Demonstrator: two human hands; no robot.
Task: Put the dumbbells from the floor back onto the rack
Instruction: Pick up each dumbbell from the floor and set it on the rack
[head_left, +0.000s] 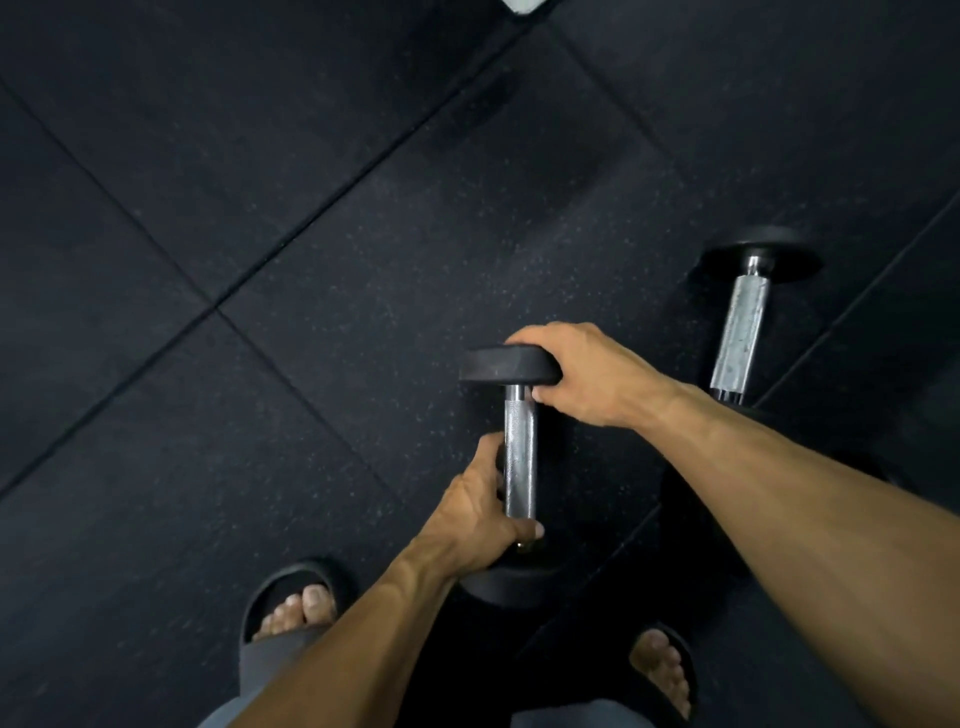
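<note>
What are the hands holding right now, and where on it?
Both hold one dumbbell: the left hand grips its steel handle near the lower end, the right hand grips the top head's edge.

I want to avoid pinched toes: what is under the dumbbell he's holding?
Under the held dumbbell shows dark rubber floor. Both sandalled feet sit nearer, either side. Its lower head hides the spot beneath, so floor contact is unclear.

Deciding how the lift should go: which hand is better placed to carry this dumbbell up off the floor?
The left hand. Its grip already wraps the knurled steel handle of the black rubber-headed dumbbell, while the right hand only clasps the rim of the top head, probably just steadying it.
</note>
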